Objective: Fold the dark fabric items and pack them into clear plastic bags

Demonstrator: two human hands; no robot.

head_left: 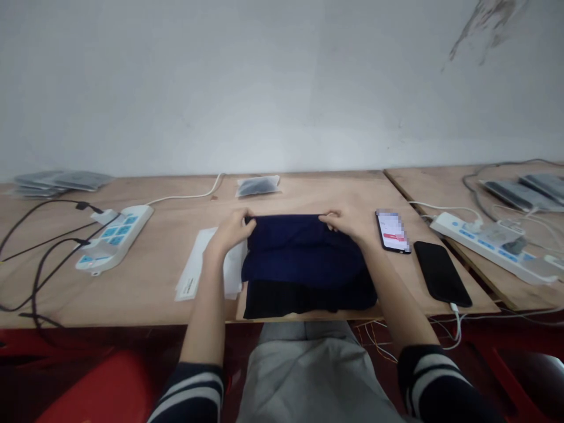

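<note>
Nearest the camera were the person's grey trousers (308,370) and striped sleeves, and just beyond them the near edge of the counter (145,288). On it, at six o'clock from the middle, lay the folded navy cloth (304,264), its near fold reaching almost to the counter's edge.

The left hand (233,230) was closed on the cloth's far corner at eleven o'clock, and the right hand (348,222) pinched the far corner at one o'clock. Both were gripping cloth, not spread wide.

The white plastic bag (198,267) lay at nine o'clock, partly under the cloth. A lit phone (392,231) sat just beside the right hand at two o'clock, with a dark phone (442,273) at three o'clock on a charging cable.

As I judged it, a pull toward the body could have dragged the near fold off the edge into the lap, since it sat so close. A sideways sweep of the right wrist could have knocked the lit phone, and the folds might have slipped out of line if one hand let go first.

No brand or writing could be read: the phone screen was blurred, and the small print on the bag and on the power strip (112,238) at ten o'clock was too small.
</note>
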